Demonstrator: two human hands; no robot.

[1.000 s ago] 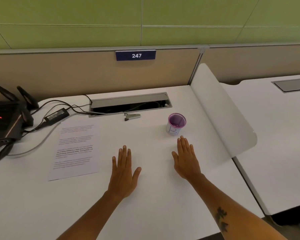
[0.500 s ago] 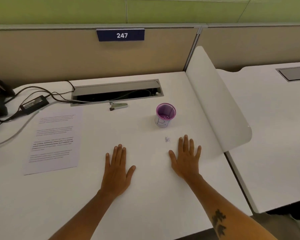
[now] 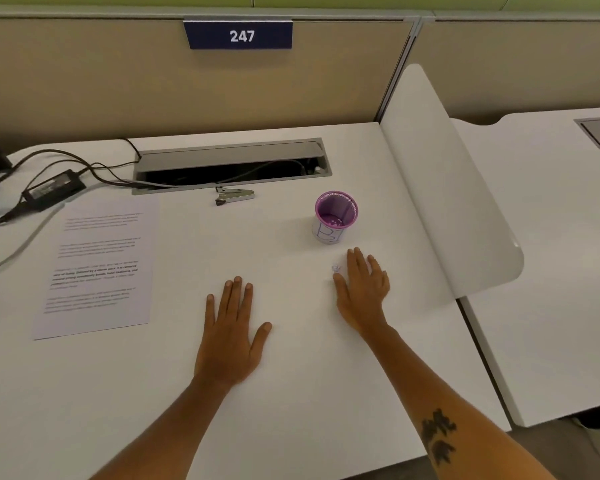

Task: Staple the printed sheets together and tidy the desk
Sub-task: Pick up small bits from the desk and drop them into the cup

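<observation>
Both hands flat and empty on worktop [image 3: 309, 393]: left hand [image 3: 230, 336], right hand [image 3: 362, 292] just below cup [image 3: 336, 216]. Sheets [image 3: 99, 268] far left of cup, stapler [image 3: 234, 195] up-left of it. Nothing started; next, probably fetch the stapler.

White printed paper sheets [image 3: 99, 266] flat on bench [image 3: 291, 393] at left, small silver metal stapler [image 3: 234, 196] closed, lying apart beyond them
</observation>
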